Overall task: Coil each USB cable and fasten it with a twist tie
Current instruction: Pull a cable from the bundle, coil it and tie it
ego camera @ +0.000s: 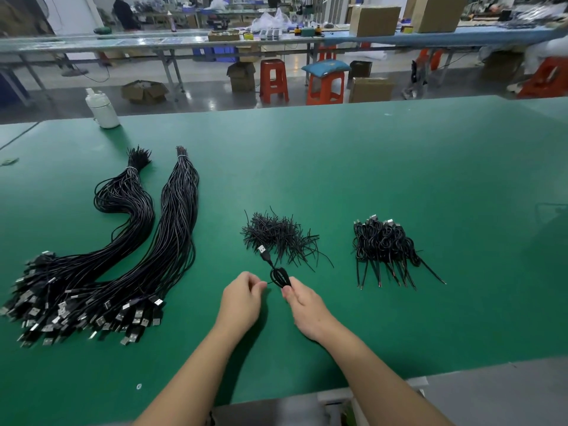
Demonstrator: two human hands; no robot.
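Your right hand pinches a light, springy coiled USB cable at its base. Left hand pinches a thin twist tie just beside the coil; grip loops tight, they'll likely spring apart.

Green surface: white plastic bottle at far left edge. Beyond: orange stools, one with a blue cushion; cardboard boxes on long benches.

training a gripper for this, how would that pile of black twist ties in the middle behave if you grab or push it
The twist tie pile is a loose tangle of thin strands, so a grab would probably lift several at once. The ties look very light and would likely scatter across the green table if pushed. Their kinked ends suggest they bend easily and keep their bend.
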